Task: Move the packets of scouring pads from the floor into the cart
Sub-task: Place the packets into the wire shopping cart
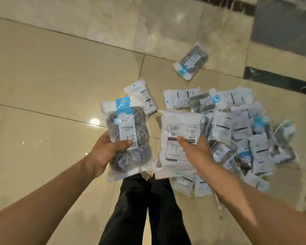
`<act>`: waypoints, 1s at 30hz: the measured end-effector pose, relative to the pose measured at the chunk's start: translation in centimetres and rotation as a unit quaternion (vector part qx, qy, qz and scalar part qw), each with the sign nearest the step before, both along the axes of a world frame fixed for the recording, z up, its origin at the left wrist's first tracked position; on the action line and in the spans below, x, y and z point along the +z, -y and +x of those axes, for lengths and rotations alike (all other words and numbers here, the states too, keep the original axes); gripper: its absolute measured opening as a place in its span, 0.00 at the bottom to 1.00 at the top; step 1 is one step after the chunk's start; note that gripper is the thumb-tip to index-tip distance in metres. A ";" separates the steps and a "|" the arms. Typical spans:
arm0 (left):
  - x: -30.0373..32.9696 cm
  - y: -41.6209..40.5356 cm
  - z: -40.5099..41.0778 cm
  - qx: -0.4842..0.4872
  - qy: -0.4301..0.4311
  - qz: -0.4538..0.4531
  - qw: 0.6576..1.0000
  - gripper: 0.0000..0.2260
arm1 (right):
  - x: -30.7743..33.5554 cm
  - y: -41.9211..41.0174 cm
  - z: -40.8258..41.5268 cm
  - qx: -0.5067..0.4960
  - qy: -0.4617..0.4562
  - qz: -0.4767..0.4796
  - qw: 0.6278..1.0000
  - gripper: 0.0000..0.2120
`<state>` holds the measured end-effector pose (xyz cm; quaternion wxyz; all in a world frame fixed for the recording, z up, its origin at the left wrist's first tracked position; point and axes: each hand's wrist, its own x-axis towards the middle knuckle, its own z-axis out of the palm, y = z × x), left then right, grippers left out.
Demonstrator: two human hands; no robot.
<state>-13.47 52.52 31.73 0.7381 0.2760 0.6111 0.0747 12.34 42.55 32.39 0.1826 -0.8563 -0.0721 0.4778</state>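
The person stands over the tiled floor point(42, 85) with a packet in each of the two hands; the left hand point(102, 152) grips a clear packet point(129, 138) face up, thumb across its paper label and fingers curled beneath, so the steel scouring balls show through the film; the right hand point(196, 151) grips a second packet point(178, 138) turned white side up, thumb pressed on the printed barcode panel, fingers hidden underneath. Both packets are lifted clear of the floor, above the person's dark trouser legs point(148, 209). The rest lie in a loose heap point(245, 138) just beyond the right hand, some overlapping; one stray packet point(191, 62) lies well apart from the heap, near the dark border strip point(279, 80) of the floor. No cart is in view.

These packets look light and springy, the film slick and crinkly, the wire balls inside giving under a squeeze; nothing fragile, I judge. The best hold seems to be across the middle, thumb on top, as now; the thin sealed edges would likely slip.
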 end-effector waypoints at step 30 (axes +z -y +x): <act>37.7 -2.7 7.4 -0.449 0.176 0.103 0.870 0.17 | 37.2 14.4 -10.5 -0.464 0.070 0.320 0.823 0.20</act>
